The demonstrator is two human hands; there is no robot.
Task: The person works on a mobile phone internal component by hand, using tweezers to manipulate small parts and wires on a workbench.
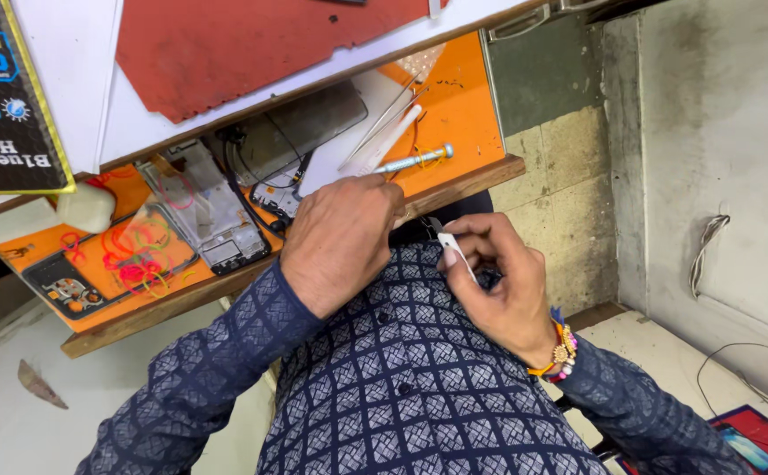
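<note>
We curl our left hand point(342, 239) into a fist at the bench point(454, 189) edge, while our right hand point(498, 281) pinches a white strip point(454, 252).

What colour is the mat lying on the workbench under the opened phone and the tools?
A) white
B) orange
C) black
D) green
B: the mat under the opened phone, the tweezers and the screwdriver is plainly orange, reaching to the bench's wooden front edge by the left hand.
</note>
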